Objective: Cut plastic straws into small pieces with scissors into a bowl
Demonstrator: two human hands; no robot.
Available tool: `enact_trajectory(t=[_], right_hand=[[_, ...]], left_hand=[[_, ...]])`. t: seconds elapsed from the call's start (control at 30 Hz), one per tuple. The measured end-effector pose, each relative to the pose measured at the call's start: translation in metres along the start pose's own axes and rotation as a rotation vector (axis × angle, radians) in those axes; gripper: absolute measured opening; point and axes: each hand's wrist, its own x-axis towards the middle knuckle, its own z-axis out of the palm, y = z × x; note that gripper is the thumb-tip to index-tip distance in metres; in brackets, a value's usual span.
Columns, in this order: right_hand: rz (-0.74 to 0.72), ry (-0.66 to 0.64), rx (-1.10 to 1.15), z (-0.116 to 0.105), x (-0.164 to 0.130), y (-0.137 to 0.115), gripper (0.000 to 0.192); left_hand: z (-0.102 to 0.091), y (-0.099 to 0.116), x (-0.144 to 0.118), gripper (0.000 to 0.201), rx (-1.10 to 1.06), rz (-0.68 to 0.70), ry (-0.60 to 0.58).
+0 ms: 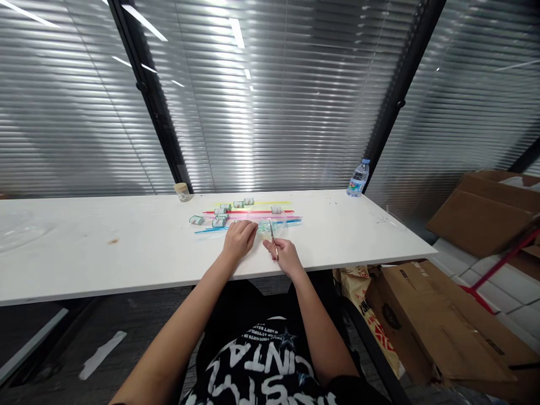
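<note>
My right hand (286,256) grips a pair of scissors (273,239), whose blades point away from me across the white table. Just left of them, my left hand (240,239) lies low over the table with its fingers curled together; whatever they pinch is too small to make out. Between both hands, by the blades, is a clear, green-tinted crumpled piece (265,226). Behind the hands lie thin coloured sticks: blue (205,230), pink (253,217), red (206,212) and yellow (274,202). Several small printed rolls (196,220) are scattered among them.
On the white table (105,259), a lidded jar (181,192) stands at the back and a water bottle (358,179) at the back right corner. Clear plastic (21,230) lies far left. Cardboard boxes (439,320) and a printed bag (358,287) are at the right.
</note>
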Motion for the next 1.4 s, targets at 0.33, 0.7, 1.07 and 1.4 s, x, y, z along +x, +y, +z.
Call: enact_trajectory(t=[0.33, 0.7, 1.07, 1.4], right_hand=[[-0.037, -0.006, -0.026, 0.001, -0.001, 0.001, 0.049], [-0.036, -0.021, -0.040, 0.000, -0.002, -0.003, 0.050], [-0.052, -0.007, -0.085, 0.000, -0.002, -0.005, 0.051], [-0.022, 0.011, -0.033, 0.002, 0.001, 0.004, 0.044]], left_hand=[[0.000, 0.000, 0.000, 0.013, -0.003, 0.035, 0.015], [-0.001, 0.001, 0.000, 0.013, -0.014, 0.043, 0.016], [-0.001, 0.001, 0.000, 0.013, -0.012, 0.097, -0.006], [-0.001, 0.000, -0.001, 0.011, 0.005, 0.032, -0.006]])
